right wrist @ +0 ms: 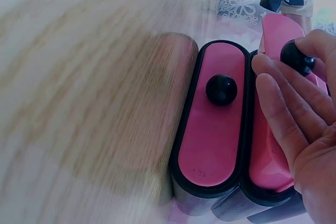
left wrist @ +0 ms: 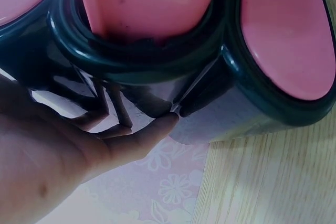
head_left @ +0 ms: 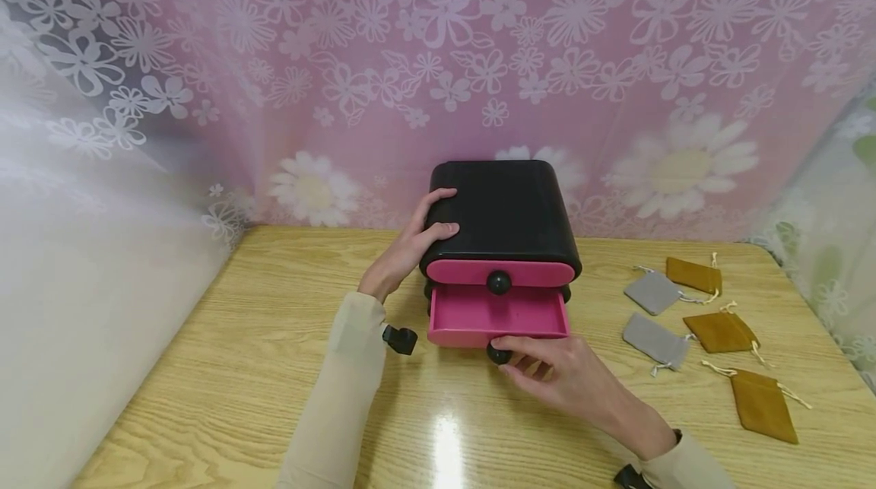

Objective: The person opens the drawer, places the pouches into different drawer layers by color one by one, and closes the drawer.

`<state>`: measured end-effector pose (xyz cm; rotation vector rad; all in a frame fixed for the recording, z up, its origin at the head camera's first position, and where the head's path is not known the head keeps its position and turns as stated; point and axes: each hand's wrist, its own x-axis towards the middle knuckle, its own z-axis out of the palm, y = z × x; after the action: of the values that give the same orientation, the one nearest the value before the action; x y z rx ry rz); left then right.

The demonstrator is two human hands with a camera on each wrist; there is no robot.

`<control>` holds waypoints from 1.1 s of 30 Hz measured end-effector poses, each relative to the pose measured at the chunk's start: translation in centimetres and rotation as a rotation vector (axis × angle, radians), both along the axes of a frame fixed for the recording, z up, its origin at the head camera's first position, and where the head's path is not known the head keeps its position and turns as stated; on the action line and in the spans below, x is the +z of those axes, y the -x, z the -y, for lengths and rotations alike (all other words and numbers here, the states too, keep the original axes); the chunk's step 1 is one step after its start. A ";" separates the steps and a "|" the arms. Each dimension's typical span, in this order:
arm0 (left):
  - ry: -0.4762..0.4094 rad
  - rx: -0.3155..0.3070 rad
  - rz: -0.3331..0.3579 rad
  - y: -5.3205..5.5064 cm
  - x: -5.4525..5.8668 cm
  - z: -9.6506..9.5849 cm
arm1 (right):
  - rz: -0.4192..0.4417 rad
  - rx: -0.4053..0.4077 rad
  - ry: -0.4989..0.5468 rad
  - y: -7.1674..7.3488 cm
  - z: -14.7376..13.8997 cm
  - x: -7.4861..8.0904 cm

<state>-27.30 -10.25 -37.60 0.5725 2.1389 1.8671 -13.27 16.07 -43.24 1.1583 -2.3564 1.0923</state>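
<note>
A black drawer cabinet [head_left: 506,207] with pink fronts and round black knobs stands near the back of the table. Its middle drawer [head_left: 445,338] is pulled out, its pink floor in sight. My right hand [head_left: 564,379] pinches the black knob [head_left: 499,354] of that drawer between thumb and fingers. On the cabinet's left side rests my left hand [head_left: 411,246], two digits reaching over onto the top. The top drawer [head_left: 452,273] is closed. In the right wrist view the bottom drawer [right wrist: 210,140] is closed too, its knob [right wrist: 221,90] untouched.
To the right on the wooden table [head_left: 274,367] lie small drawstring pouches: a grey pouch [head_left: 653,292], another grey pouch [head_left: 655,340], and brown pouches [head_left: 694,275] with pale cords. A flowered pink curtain [head_left: 411,78] hangs close behind the cabinet.
</note>
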 end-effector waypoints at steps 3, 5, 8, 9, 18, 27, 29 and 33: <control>0.000 -0.003 0.002 0.0 0.0 0.0 | 0.008 0.003 0.000 -0.2 0.0 0.0; 0.001 0.001 0.004 0.0 -0.1 0.0 | 0.014 0.005 0.003 -0.4 0.0 0.1; -0.001 0.005 0.007 0.0 -0.1 0.0 | 0.019 0.009 0.007 -0.7 0.0 0.1; -0.002 0.005 0.008 0.0 -0.1 0.0 | 0.016 0.008 0.007 -0.8 0.0 0.1; -0.001 0.010 0.011 -0.1 0.0 0.0 | -0.006 0.014 -0.004 -1.4 0.0 0.0; 0.009 0.016 0.002 -0.1 0.0 0.0 | -0.031 0.028 -0.009 -1.6 -0.1 -0.4; 0.006 0.016 0.004 0.0 0.0 -0.1 | -0.029 0.038 -0.009 -1.5 -0.2 -0.4; -0.002 0.012 0.010 0.0 0.0 0.0 | -0.009 0.057 -0.009 -1.5 -0.3 -0.3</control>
<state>-27.27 -10.23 -37.63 0.5510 2.1394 1.8745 -11.76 16.41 -43.52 1.2385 -2.3364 1.0940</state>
